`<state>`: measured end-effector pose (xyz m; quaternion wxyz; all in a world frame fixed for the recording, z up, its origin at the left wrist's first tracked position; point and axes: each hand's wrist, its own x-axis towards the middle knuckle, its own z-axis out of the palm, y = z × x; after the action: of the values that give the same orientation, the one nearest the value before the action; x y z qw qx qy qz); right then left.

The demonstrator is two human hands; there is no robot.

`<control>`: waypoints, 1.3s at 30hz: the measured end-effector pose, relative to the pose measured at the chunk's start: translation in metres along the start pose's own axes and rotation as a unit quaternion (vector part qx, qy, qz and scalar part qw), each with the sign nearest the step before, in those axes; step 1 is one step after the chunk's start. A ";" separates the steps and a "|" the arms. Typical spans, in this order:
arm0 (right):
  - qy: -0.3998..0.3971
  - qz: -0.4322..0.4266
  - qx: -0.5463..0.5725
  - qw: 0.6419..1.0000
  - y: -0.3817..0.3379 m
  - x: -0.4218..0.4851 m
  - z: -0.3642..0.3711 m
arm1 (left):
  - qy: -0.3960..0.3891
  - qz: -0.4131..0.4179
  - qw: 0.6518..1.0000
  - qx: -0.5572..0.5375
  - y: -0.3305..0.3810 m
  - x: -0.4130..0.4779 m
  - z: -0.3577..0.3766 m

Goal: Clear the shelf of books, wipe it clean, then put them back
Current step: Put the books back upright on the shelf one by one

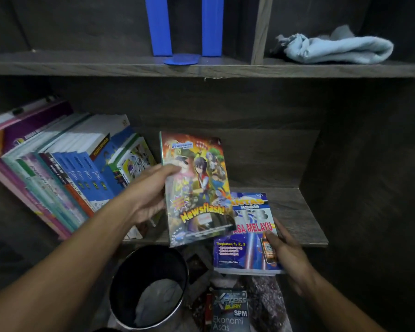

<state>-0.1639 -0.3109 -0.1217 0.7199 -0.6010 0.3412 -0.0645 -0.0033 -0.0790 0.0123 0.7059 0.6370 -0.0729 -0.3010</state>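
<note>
- The left hand (pixel 151 197) gripped the Newsflash comic (pixel 197 188) by its left edge, thumb across the cover, holding it upright just beside the leaning row of books (pixel 65 168), likely so it could stand with them
- The right hand (pixel 285 250) clasped the blue workbook (pixel 247 236) at its right edge, half over the lip of the shelf (pixel 297 216)
- The cloth (pixel 333 47) lay bunched on the upper shelf (pixel 106 65), seemingly parked there to leave the 2 hands free for books

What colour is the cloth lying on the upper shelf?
The cloth is pale blue; the head view shows it best.
</note>
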 end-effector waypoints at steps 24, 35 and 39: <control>0.021 0.000 -0.017 1.000 -0.001 0.005 -0.002 | 0.458 0.146 0.864 0.148 -0.070 0.036 -0.022; 0.013 0.010 -0.005 1.000 0.000 0.005 -0.003 | 0.289 0.022 0.844 0.452 -0.038 0.018 -0.058; 0.011 0.019 -0.007 1.000 -0.001 0.006 -0.004 | 0.329 0.034 0.827 0.455 -0.041 0.019 -0.058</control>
<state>-0.1613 -0.3171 -0.1231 0.7128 -0.5988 0.3609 -0.0552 0.0270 -0.0398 -0.0421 0.3283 0.9443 0.0138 0.0181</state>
